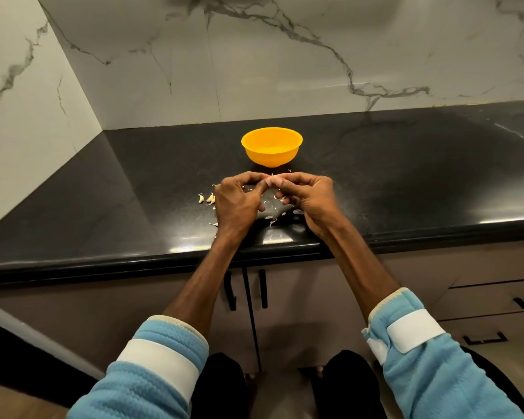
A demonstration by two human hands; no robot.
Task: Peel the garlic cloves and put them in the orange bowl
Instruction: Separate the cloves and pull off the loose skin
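step: peeling, not finished | left grip [236, 204] and right grip [307, 197] both pinched one garlic clove [270, 177] between their fingertips | orange bowl [270, 155] stood just beyond the grips, not touching | spare cloves [209, 198] lay beside left grip | next, probably: pull off the remaining skin, then reach forward

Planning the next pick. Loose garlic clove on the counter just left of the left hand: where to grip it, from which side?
Probably pinch the loose clove across its plump middle, coming from above and slightly left. It lies flat on the counter with tapered tips, and the left hand crowds its right side.
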